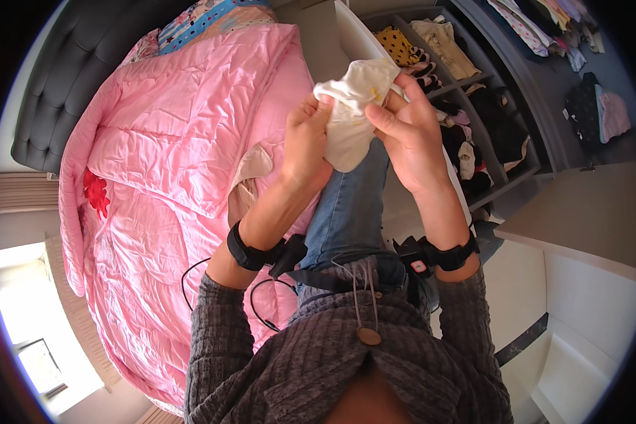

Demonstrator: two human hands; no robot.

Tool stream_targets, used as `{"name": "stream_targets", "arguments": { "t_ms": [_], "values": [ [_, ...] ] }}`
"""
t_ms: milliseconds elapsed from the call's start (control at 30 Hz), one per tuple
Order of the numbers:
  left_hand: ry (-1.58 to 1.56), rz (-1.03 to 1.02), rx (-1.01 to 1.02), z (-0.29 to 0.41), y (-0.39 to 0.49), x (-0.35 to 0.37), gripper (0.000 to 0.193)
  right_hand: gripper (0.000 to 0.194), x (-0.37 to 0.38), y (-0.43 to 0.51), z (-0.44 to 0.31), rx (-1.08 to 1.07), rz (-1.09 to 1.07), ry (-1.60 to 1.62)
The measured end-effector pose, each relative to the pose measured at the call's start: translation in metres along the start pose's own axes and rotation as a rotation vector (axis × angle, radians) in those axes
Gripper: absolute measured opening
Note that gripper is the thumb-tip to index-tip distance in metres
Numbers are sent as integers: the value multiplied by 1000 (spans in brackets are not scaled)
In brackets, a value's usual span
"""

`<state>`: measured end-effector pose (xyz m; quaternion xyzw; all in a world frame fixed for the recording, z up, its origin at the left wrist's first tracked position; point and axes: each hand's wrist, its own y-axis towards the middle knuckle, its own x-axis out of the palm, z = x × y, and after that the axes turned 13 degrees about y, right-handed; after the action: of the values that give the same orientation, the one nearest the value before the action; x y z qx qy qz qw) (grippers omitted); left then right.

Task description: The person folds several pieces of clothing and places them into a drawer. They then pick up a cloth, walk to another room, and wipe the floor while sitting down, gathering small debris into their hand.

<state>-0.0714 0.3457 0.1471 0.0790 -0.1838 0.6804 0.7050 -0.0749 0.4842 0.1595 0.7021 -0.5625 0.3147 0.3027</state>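
Observation:
Both hands hold up a small white cloth garment (pixel 350 127) with yellow spots, in front of my jeans. My left hand (pixel 307 135) grips its left edge, the thumb pressed on the fabric. On the other side my right hand (pixel 411 130) has the upper right part between thumb and fingers. The cloth is bunched at the top and hangs loose below; its exact kind cannot be made out. A beige cloth (pixel 252 169) lies on the pink bed quilt (pixel 175 122) beside my left forearm.
An open drawer with grey dividers (pixel 458 85) holds folded clothes, among them a yellow star-print piece (pixel 397 45). More garments lie on a wardrobe shelf (pixel 551 143) at right. A red item (pixel 96 193) rests on the quilt; a black cable (pixel 254 297) runs near my left arm.

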Motion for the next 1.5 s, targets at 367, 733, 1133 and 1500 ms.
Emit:
{"name": "stream_targets", "arguments": {
  "t_ms": [367, 733, 1133, 1500],
  "values": [
    [-9, -116, -76, 16, 4, -9, 33, 42, -8, -9, 1, 237, -115, -86],
    [-3, -192, 49, 12, 9, -21, 25, 41, -7, -17, -7, -48, -40, -204],
    [-57, -262, 18, 13, 8, -19, 28, 44, -8, -20, -7, 49, -4, -148],
    [77, -435, 123, 14, -3, -9, 67, 21, -9, -10, -1, 144, -81, -70]
  ]
}}
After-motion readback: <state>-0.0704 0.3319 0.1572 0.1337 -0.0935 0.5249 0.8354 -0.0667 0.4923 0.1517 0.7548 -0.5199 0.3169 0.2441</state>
